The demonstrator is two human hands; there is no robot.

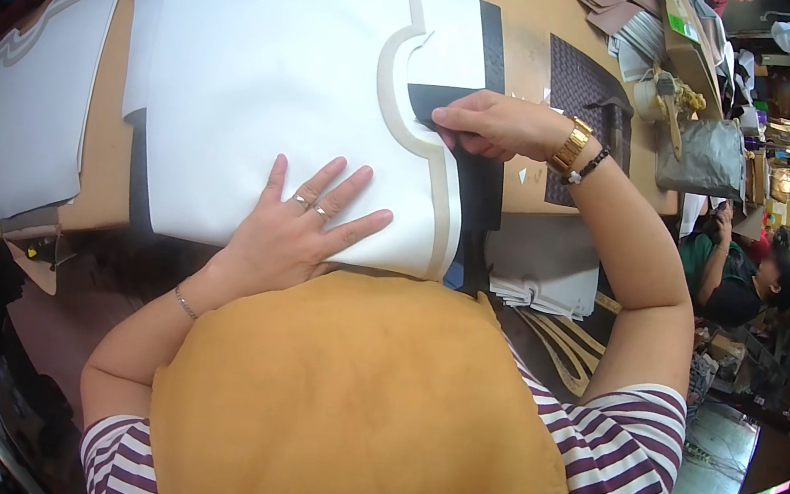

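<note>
A large white sheet, like leather or vinyl, lies before me with a beige strip along its right side. The strip bends around a curved notch. My left hand rests flat on the sheet near its front edge, fingers spread. At the notch, my right hand is closed, thumb against curled fingers. Whatever is in its grip is hidden. Under the sheet, a black mat or board shows at the notch and along the right side.
Another white sheet with a beige border lies at the left. To the right are a dark woven-pattern piece, a hammer, a brush and a grey bag. Several white pieces are stacked below the tabletop. A person is farther right.
</note>
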